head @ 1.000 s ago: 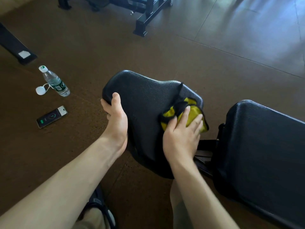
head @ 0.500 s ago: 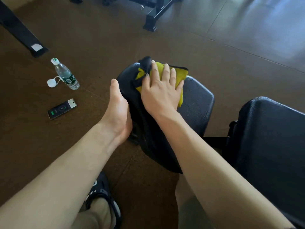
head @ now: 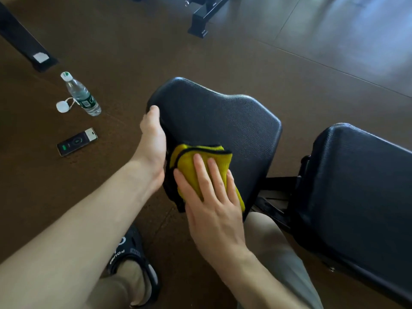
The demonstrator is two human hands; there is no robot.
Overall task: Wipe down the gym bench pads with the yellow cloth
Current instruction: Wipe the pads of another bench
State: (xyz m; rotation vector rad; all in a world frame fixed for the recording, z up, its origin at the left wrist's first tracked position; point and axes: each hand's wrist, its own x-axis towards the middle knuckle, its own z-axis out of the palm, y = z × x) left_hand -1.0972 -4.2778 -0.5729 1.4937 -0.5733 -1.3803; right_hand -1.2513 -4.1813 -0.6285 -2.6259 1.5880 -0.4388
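The black seat pad of the gym bench is in the middle of the view. The larger black back pad lies to its right. A folded yellow cloth with dark edging lies on the near left part of the seat pad. My right hand presses flat on the cloth with fingers spread. My left hand grips the seat pad's left edge, thumb on top.
On the brown floor at left lie a water bottle with a white tag and a phone. Black equipment feet stand at the far left and top middle. My sandalled foot is below the pad.
My right hand has dragged the cloth from the pad's far edge back to its near left part. The left hand has kept its grip on the pad's edge.
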